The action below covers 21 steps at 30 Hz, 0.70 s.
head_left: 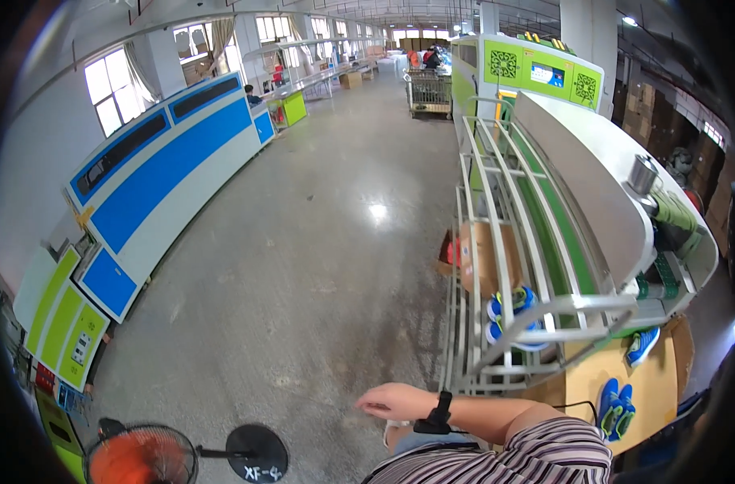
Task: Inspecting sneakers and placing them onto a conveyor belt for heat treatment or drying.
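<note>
My right hand (393, 400) reaches leftward over the grey concrete floor, low in the head view, its forearm in a striped sleeve with a black strap at the wrist (440, 415). The fingers are stretched out and hold nothing. Nearest to it is the grey metal rack (496, 242) of a conveyor line, just to the right. Two blue sneakers (509, 305) lie on the rack's lower level. My left hand is out of view.
More blue shoes (613, 407) lie on a tan board at the lower right. A green conveyor belt (557, 242) runs away beside a white cover bearing a metal cup (642, 173). An orange fan (137, 458) with a black round base (256, 453) stands lower left. A long blue-and-white machine (166, 169) lines the left.
</note>
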Each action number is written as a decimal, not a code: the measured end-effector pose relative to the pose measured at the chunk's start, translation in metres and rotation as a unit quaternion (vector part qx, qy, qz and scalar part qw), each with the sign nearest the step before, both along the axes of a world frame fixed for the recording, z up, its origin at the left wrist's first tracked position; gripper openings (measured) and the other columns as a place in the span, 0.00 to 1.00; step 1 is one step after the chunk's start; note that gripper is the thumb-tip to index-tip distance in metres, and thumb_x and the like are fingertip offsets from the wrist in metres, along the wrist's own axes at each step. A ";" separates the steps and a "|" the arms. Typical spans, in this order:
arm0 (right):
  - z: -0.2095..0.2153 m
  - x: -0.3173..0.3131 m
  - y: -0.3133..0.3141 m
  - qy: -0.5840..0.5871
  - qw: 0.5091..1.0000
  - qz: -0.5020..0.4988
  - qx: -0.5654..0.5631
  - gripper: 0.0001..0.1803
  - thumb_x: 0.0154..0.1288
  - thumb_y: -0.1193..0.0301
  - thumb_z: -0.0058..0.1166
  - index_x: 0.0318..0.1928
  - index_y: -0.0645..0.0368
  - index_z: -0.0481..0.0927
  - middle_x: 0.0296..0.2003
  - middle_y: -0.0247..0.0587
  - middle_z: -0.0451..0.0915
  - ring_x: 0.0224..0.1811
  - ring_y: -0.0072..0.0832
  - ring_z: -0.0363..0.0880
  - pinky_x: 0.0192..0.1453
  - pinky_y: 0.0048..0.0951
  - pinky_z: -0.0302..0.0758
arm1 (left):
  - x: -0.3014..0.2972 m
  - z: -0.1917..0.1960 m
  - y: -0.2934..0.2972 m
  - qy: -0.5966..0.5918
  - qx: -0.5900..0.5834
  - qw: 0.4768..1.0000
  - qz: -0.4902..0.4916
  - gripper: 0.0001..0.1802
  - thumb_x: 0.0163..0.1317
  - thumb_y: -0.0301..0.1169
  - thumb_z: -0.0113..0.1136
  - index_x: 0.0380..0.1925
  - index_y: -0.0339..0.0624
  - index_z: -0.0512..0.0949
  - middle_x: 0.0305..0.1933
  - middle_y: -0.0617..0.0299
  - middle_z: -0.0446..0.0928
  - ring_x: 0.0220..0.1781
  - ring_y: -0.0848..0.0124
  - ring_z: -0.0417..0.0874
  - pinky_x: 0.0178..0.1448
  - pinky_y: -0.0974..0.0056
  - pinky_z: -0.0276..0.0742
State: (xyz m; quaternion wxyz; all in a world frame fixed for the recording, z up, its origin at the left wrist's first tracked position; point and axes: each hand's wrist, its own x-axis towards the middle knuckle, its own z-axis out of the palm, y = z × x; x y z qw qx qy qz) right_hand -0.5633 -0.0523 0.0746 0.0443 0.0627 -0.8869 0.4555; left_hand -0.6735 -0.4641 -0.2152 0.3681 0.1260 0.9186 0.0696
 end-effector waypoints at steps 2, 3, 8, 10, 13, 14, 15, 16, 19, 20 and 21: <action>-0.003 -0.023 0.027 -0.052 0.998 -0.015 -0.013 0.15 0.72 0.66 0.47 0.53 0.58 0.78 0.44 0.47 0.82 0.45 0.44 0.81 0.48 0.39 0.77 | -0.033 0.006 0.015 0.008 0.012 1.000 0.020 0.22 0.62 0.43 0.58 0.50 0.40 0.79 0.53 0.44 0.79 0.57 0.49 0.78 0.59 0.51 0.74; -0.005 -0.031 0.038 -0.040 0.999 -0.007 -0.005 0.15 0.72 0.66 0.47 0.53 0.58 0.78 0.44 0.47 0.82 0.45 0.44 0.81 0.48 0.39 0.77 | -0.050 0.009 0.022 0.013 0.021 0.999 0.031 0.22 0.62 0.43 0.59 0.50 0.39 0.78 0.54 0.43 0.79 0.57 0.49 0.78 0.59 0.51 0.73; -0.024 -0.069 0.082 -0.122 0.987 -0.097 -0.045 0.16 0.73 0.64 0.49 0.55 0.57 0.79 0.44 0.45 0.83 0.44 0.39 0.82 0.48 0.35 0.77 | -0.146 0.025 0.072 0.055 0.118 0.986 0.101 0.25 0.62 0.43 0.59 0.53 0.36 0.76 0.56 0.40 0.77 0.59 0.46 0.76 0.61 0.51 0.72; -0.031 -0.073 0.095 -0.143 0.983 -0.116 -0.010 0.17 0.73 0.63 0.49 0.55 0.56 0.79 0.45 0.45 0.83 0.45 0.37 0.82 0.49 0.34 0.78 | -0.183 0.026 0.113 0.003 0.192 0.962 0.194 0.31 0.59 0.49 0.61 0.54 0.34 0.75 0.56 0.43 0.76 0.60 0.50 0.76 0.61 0.49 0.72; -0.033 -0.077 0.109 -0.140 0.977 -0.160 -0.032 0.16 0.72 0.64 0.51 0.55 0.57 0.79 0.45 0.45 0.83 0.45 0.36 0.83 0.49 0.33 0.78 | -0.214 0.025 0.163 -0.010 0.226 0.953 0.199 0.25 0.58 0.44 0.61 0.48 0.36 0.80 0.47 0.51 0.84 0.52 0.56 0.84 0.55 0.52 0.78; -0.031 -0.077 0.112 -0.123 0.974 -0.185 -0.044 0.15 0.72 0.66 0.51 0.54 0.57 0.79 0.43 0.46 0.83 0.43 0.38 0.82 0.47 0.34 0.78 | -0.222 0.021 0.173 -0.005 0.203 0.969 0.140 0.28 0.57 0.45 0.63 0.51 0.35 0.79 0.46 0.49 0.83 0.51 0.52 0.84 0.57 0.51 0.77; -0.029 -0.077 0.115 -0.116 0.969 -0.209 -0.060 0.14 0.71 0.68 0.51 0.54 0.58 0.79 0.41 0.46 0.83 0.41 0.40 0.82 0.45 0.34 0.77 | -0.228 0.016 0.180 -0.011 0.205 0.968 0.144 0.28 0.57 0.45 0.63 0.51 0.35 0.79 0.46 0.49 0.83 0.51 0.52 0.84 0.57 0.51 0.77; -0.025 -0.077 0.117 -0.119 0.962 -0.235 -0.066 0.15 0.70 0.68 0.53 0.54 0.59 0.79 0.43 0.47 0.83 0.43 0.39 0.82 0.47 0.34 0.78 | -0.237 0.010 0.184 0.011 0.146 0.988 0.048 0.27 0.57 0.45 0.63 0.50 0.35 0.79 0.48 0.49 0.83 0.52 0.51 0.83 0.58 0.51 0.76; -0.012 -0.077 0.122 -0.122 0.937 -0.312 -0.094 0.15 0.70 0.68 0.53 0.54 0.59 0.79 0.44 0.48 0.83 0.45 0.39 0.82 0.49 0.33 0.77 | -0.281 -0.011 0.189 -0.007 0.009 0.994 -0.112 0.26 0.62 0.47 0.56 0.51 0.37 0.80 0.55 0.47 0.80 0.58 0.49 0.79 0.62 0.50 0.74; -0.007 -0.078 0.125 -0.115 0.930 -0.338 -0.082 0.15 0.70 0.68 0.53 0.53 0.60 0.80 0.44 0.47 0.83 0.46 0.38 0.83 0.49 0.32 0.77 | -0.301 -0.020 0.193 -0.076 -0.086 0.968 -0.224 0.27 0.64 0.48 0.52 0.52 0.38 0.80 0.58 0.47 0.78 0.61 0.49 0.78 0.63 0.50 0.73; -0.001 -0.079 0.127 -0.100 0.921 -0.369 -0.074 0.14 0.70 0.69 0.53 0.52 0.60 0.80 0.43 0.47 0.83 0.46 0.37 0.83 0.49 0.31 0.78 | -0.320 -0.028 0.198 -0.147 -0.180 0.913 -0.336 0.28 0.66 0.49 0.47 0.53 0.38 0.80 0.60 0.47 0.77 0.63 0.50 0.76 0.65 0.49 0.72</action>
